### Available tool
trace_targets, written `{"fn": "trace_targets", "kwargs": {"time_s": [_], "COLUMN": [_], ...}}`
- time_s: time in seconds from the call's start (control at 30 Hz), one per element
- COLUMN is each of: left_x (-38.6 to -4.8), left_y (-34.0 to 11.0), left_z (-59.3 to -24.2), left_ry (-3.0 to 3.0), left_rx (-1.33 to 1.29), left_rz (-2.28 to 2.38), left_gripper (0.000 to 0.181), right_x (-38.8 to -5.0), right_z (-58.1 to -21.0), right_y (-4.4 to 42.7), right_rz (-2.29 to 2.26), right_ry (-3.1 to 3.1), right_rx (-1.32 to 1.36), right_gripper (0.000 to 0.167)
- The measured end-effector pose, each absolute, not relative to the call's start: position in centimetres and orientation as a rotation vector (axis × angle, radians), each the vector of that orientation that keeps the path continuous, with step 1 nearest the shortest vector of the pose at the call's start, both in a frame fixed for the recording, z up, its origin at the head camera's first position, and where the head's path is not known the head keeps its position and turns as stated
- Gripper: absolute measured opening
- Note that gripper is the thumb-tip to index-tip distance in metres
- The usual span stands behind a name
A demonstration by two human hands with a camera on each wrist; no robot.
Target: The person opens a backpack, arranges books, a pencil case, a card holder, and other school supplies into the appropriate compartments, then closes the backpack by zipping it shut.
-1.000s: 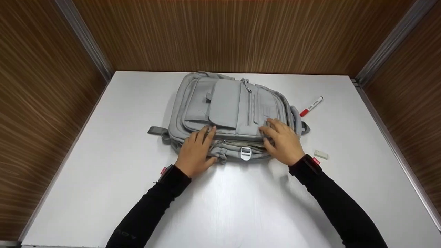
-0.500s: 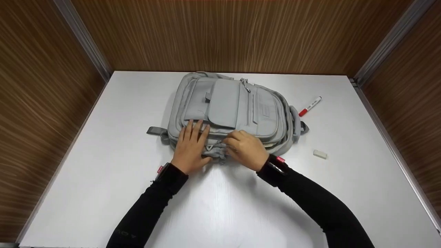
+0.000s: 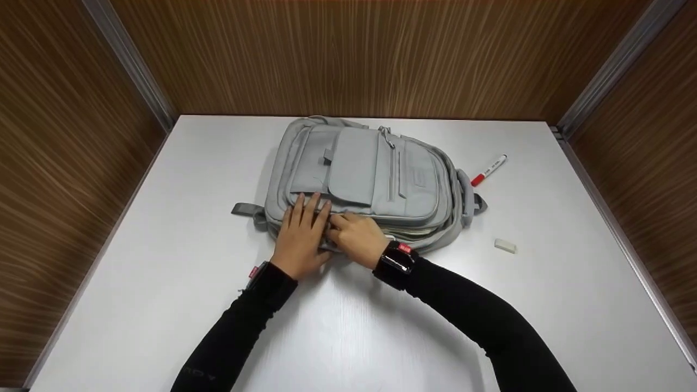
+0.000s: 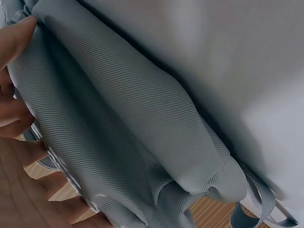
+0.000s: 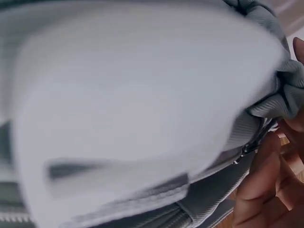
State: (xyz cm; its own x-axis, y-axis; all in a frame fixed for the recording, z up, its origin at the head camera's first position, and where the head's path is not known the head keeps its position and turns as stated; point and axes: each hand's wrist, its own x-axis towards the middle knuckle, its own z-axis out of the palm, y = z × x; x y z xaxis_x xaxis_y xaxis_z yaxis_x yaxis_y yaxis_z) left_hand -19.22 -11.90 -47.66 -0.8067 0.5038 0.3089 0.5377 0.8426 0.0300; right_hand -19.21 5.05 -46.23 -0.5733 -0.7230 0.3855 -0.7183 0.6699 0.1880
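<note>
A grey backpack (image 3: 354, 163) lies front side up on the white table, its top toward the right. My left hand (image 3: 300, 234) rests on the near side at the lower left, fingers spread and straight. In the left wrist view its palm lies along the ribbed grey fabric (image 4: 118, 104). Right beside it, my right hand (image 3: 356, 237) pinches the zipper pull (image 5: 251, 146) on the near side, partly hidden by the fingers. To the right of that hand, the side zipper gapes and a pale interior (image 3: 411, 232) shows. A white strap buckle (image 5: 142, 95) fills much of the right wrist view.
A red and white marker (image 3: 489, 170) lies right of the backpack. Nearer, a small whitish block (image 3: 505, 246) lies on the table (image 3: 179, 283). A strap end (image 3: 248, 209) sticks out left. Wood-patterned panels (image 3: 354, 60) enclose the back and sides.
My right hand has left the backpack's right part, taken the zipper pull and moved left with it, up to the left hand. My left hand has shifted slightly left and flattened on the bag.
</note>
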Motion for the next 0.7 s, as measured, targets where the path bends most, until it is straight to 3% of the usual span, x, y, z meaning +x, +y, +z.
{"fn": "trace_targets", "kwargs": {"time_s": [0.7], "left_x": [-18.3], "left_y": [-9.0], "left_z": [-48.0], "left_ry": [-2.749], "left_rx": [-0.680], "left_rz": [-0.088], "left_gripper": [0.099], "right_x": [-17.4], "right_z": [-44.8], "right_y": [9.2], "right_rz": [0.269], "right_ry": [-2.368], "right_rx": [0.825], "right_gripper": [0.012]}}
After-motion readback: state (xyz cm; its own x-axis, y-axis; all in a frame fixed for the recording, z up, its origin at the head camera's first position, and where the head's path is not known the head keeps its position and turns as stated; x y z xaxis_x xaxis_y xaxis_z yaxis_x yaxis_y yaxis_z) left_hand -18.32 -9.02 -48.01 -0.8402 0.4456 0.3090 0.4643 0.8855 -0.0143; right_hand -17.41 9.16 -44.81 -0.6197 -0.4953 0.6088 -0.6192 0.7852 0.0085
